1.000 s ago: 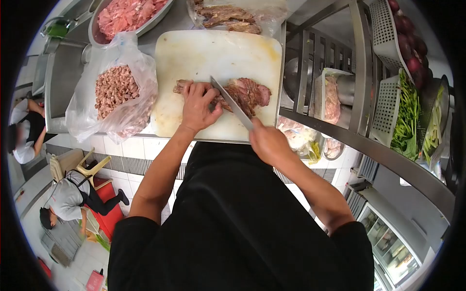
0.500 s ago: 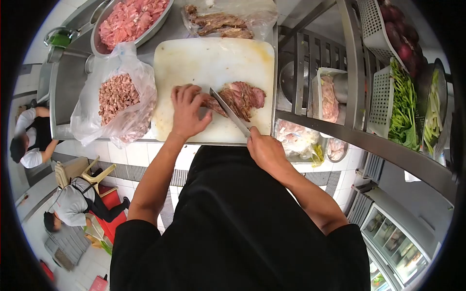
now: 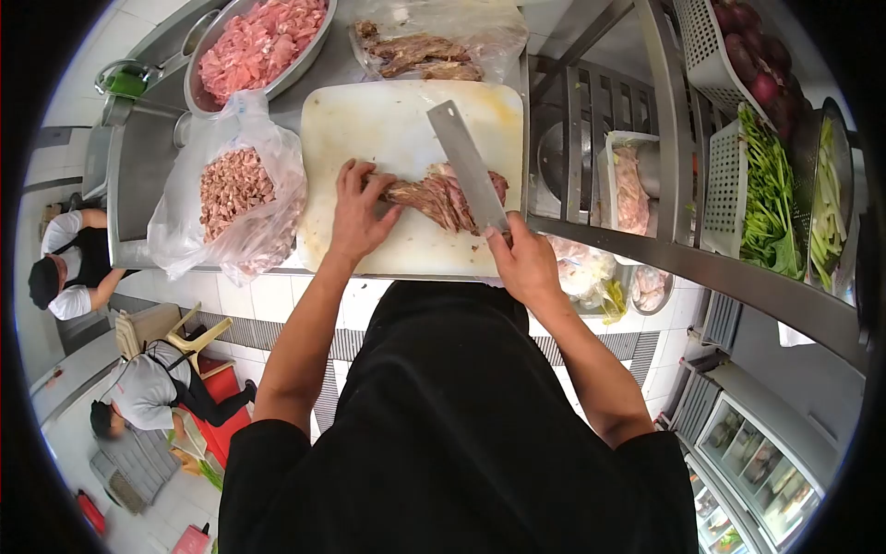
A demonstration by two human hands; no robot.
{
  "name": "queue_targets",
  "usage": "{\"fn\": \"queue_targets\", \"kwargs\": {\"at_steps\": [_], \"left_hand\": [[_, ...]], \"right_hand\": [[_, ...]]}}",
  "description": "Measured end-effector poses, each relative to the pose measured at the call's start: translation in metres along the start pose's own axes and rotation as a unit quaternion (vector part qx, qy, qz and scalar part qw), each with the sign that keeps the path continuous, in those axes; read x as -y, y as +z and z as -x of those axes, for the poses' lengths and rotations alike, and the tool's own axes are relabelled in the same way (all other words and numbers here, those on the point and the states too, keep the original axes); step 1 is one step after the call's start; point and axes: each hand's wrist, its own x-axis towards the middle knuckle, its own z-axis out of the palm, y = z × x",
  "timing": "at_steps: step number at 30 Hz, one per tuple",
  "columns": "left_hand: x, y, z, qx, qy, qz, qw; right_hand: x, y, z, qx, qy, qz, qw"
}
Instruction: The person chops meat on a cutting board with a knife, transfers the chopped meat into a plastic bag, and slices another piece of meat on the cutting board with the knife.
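Observation:
On the white cutting board (image 3: 351, 115) lies a piece of browned meat (image 3: 427, 200), partly sliced at its right end. My left hand (image 3: 360, 217) rests at the meat's left end, fingers spread, fingertips touching it. My right hand (image 3: 528, 263) is wrapped round the handle of a cleaver (image 3: 468, 164). The broad blade slants up and left, its flat side showing, over the sliced part and hiding some of it. To the left of the board is an open plastic bag (image 3: 281, 171) of diced meat (image 3: 236, 189).
A metal bowl of raw meat (image 3: 258, 46) stands at the back left; bagged browned meat (image 3: 420, 51) lies behind the board. Metal racks (image 3: 678, 242) with baskets of greens (image 3: 771, 208) and onions (image 3: 764, 83) are on the right. Two people (image 3: 78, 263), (image 3: 152, 388) are at the left.
The cleaver has lifted off the cut and turned so its flat side shows, over the sliced end. My left hand stays at the meat's left end. The view has shifted slightly.

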Motion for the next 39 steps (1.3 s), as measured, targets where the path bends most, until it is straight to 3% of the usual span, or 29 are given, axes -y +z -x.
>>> {"fn": "queue_targets", "kwargs": {"at_steps": [3,5,10,16,21,25,39], "left_hand": [[-0.013,0.002,-0.003,0.018,-0.009,0.014,1.0],[-0.02,-0.007,-0.005,0.012,0.015,-0.084,0.996],[-0.022,-0.004,-0.003,0.027,0.032,-0.054,0.998],[-0.017,0.016,0.009,0.002,0.004,-0.03,1.0],[-0.025,0.027,-0.001,-0.034,0.006,-0.001,0.999],[-0.043,0.009,-0.008,-0.027,0.014,-0.062,0.998],[-0.036,0.031,-0.01,-0.036,0.053,0.004,0.998]], "right_hand": [[-0.006,-0.005,0.007,0.01,0.02,-0.008,1.0],[-0.01,-0.012,0.015,0.014,0.025,-0.012,1.0],[-0.023,-0.029,0.039,0.034,0.04,-0.006,0.999],[-0.038,-0.043,0.07,0.14,0.033,0.089,0.986],[-0.043,-0.039,0.062,0.098,0.038,0.088,0.991],[-0.03,-0.048,0.06,0.08,0.036,0.056,0.995],[0.015,-0.053,0.035,0.149,-0.025,0.151,0.977]]}}
